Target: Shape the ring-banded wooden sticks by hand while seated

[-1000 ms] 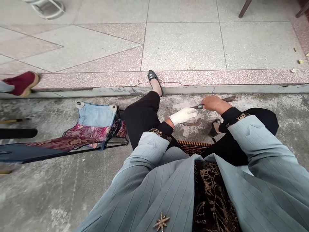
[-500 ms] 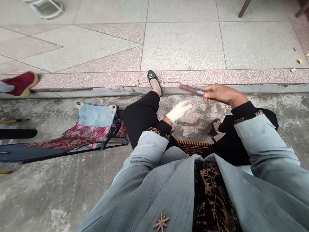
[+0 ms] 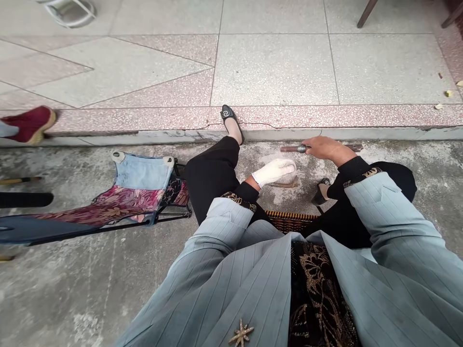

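Observation:
My left hand [image 3: 274,171], in a white glove, is closed and pressed down on a curved rusty metal piece [image 3: 287,183] lying on the concrete between my feet. My right hand [image 3: 323,147] is bare and closed round a long tool [image 3: 293,149] with a brown shaft and a silver collar, held low and roughly level just beyond the gloved hand. A pale powdery patch [image 3: 302,168] marks the concrete under both hands. What exactly the glove grips besides the metal piece is hidden.
A folding stool [image 3: 137,193] with patchwork fabric stands to my left. A raised tiled step [image 3: 144,123] runs across ahead. Another person's red shoe [image 3: 32,123] rests on it at far left. I sit on a woven seat [image 3: 291,219]; my black shoes [image 3: 228,114] point forward.
The right hand lifted the tool up and away half a second ago, then brought it back down to just above the concrete. The gloved left hand stayed on the metal piece.

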A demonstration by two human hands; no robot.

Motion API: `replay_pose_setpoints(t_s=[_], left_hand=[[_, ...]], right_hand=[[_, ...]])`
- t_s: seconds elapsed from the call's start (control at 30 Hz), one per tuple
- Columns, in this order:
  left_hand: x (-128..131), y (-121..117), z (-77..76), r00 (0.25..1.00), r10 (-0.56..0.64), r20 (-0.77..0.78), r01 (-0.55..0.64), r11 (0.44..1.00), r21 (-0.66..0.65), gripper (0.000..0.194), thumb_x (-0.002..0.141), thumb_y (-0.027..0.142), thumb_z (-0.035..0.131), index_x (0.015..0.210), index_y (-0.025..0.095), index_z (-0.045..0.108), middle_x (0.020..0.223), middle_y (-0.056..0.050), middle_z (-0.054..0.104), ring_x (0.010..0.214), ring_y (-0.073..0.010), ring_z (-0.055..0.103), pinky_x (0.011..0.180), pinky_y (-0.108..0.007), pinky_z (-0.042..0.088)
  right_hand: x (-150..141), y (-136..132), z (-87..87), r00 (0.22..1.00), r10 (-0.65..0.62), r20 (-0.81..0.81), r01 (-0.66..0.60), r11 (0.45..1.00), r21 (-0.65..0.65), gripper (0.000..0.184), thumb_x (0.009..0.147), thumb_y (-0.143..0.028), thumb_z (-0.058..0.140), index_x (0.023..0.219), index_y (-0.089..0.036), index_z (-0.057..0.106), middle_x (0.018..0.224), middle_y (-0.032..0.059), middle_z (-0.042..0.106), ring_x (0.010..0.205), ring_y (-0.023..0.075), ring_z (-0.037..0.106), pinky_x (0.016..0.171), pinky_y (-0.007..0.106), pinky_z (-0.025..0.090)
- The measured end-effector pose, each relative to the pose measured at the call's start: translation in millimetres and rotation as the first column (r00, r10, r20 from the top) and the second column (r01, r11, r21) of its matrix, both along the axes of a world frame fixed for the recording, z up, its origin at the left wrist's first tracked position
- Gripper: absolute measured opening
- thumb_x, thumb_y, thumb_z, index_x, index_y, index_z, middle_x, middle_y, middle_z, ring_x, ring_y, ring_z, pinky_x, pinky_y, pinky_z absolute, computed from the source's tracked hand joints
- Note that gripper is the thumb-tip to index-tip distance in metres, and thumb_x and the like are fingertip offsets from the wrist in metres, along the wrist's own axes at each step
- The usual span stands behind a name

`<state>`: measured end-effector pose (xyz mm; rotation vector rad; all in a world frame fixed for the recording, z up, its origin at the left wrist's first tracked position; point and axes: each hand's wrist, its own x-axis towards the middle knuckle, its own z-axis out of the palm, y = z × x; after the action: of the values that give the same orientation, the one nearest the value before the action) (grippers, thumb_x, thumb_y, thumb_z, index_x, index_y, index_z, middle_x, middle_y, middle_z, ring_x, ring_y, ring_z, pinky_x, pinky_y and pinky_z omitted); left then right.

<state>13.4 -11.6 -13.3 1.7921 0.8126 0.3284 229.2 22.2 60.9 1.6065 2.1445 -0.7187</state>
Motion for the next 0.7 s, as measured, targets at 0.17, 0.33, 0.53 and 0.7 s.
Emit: replay_pose_setpoints(t_s=[0.17, 0.33, 0.53, 0.7], left_hand=[[-3.8, 3.7, 5.8, 0.999, 0.052, 0.000, -0.052, 0.998, 0.041, 0.033, 0.090, 0.041, 0.050, 0.089, 0.012, 0.067, 0.080, -0.002, 0.064, 0.076, -0.0149, 0.056, 0.074, -0.026, 0.042], [-3.9, 5.8, -0.7, 0.984, 0.147, 0.099, -0.143, 0.989, -0.041, 0.035, 0.090, 0.044, 0.052, 0.082, 0.012, 0.063, 0.074, -0.003, 0.061, 0.067, -0.0131, 0.052, 0.066, -0.026, 0.042], [-0.6, 2.6, -4.5, 0.987, 0.156, 0.031, -0.154, 0.986, -0.061, 0.035, 0.093, 0.044, 0.048, 0.080, 0.014, 0.061, 0.061, 0.002, 0.050, 0.055, -0.0097, 0.040, 0.057, -0.023, 0.034], [1.9, 3.8, -2.9, 0.991, 0.125, -0.040, -0.122, 0.990, 0.073, 0.032, 0.092, 0.039, 0.046, 0.080, 0.013, 0.061, 0.070, 0.000, 0.054, 0.066, -0.0120, 0.046, 0.067, -0.024, 0.037]], right_hand=[[-3.6, -7.8, -3.9, 0.974, 0.145, -0.173, -0.214, 0.840, -0.499, 0.025, 0.088, -0.017, 0.058, 0.108, -0.017, 0.072, 0.078, 0.0063, 0.068, 0.066, 0.0166, 0.057, 0.063, 0.030, 0.039], [6.9, -7.4, 11.9, 0.796, 0.019, -0.605, -0.358, 0.820, -0.446, 0.037, 0.089, -0.035, 0.060, 0.122, -0.019, 0.067, 0.081, 0.0016, 0.067, 0.069, 0.0139, 0.056, 0.070, 0.028, 0.043], [14.0, -3.6, 8.0, 0.764, -0.228, -0.604, 0.075, 0.961, -0.268, 0.029, 0.093, -0.027, 0.051, 0.119, -0.019, 0.062, 0.079, 0.0029, 0.065, 0.071, 0.0153, 0.058, 0.070, 0.029, 0.045], [7.6, 2.8, 2.2, 0.911, -0.137, -0.390, 0.110, 0.990, -0.090, 0.028, 0.091, -0.024, 0.051, 0.114, -0.017, 0.064, 0.082, 0.0051, 0.067, 0.074, 0.0178, 0.061, 0.070, 0.029, 0.042]])
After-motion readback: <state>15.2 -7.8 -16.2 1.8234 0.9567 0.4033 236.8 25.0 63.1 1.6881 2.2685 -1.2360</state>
